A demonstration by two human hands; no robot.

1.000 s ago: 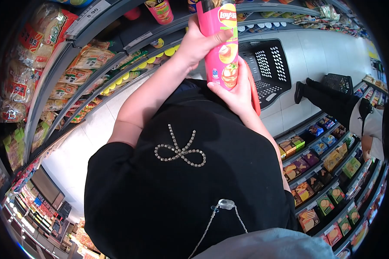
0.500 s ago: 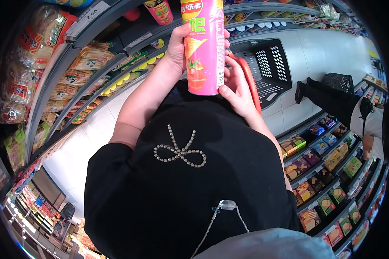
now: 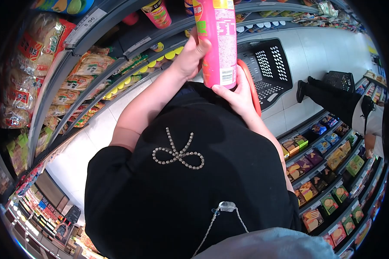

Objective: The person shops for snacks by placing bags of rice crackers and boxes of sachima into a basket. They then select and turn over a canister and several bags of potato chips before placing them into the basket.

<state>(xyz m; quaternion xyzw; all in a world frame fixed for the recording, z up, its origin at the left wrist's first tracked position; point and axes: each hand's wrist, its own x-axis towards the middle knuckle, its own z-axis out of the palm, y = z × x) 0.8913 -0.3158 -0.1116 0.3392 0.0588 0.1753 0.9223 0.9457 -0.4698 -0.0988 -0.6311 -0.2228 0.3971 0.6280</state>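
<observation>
Two bare hands, one pink canister (image 3: 220,52), held out beyond the wearer's torso at the top of the view.

Pink canister: printed label with green and yellow areas, a pale text panel and a barcode near the lower end; upper end cut off by the frame edge.

Left hand (image 3: 192,56): grip closed on the canister's left side, thumb laid towards the label. Right hand (image 3: 238,96): grip closed about the lower end, thumb at the bottom edge, other fingers largely hidden.

Dark shopping basket (image 3: 268,88): one, perforated, just beyond the right hand, with a red-orange handle (image 3: 255,89) beside that hand; contact between the two cannot be told.

Black shirt (image 3: 194,190): one, bearing a beaded bow (image 3: 177,155). Corded necklace (image 3: 227,206): one, with a clear bead, lower down.

Left shelving (image 3: 78,47): several tiers; clear-wrapped snack bags (image 3: 36,43), a price label (image 3: 85,26) reading 8.90, yellow round markers along a lower edge, and one pink-and-dark tub (image 3: 157,15) near the canister.

Right shelving (image 3: 315,172): several tiers of boxed goods in green, purple, yellow and blue.

Other person (image 3: 363,112): one, at far right, pale top, dark trousers; second basket (image 3: 339,81) near the legs, on a pale tiled floor (image 3: 309,52).
</observation>
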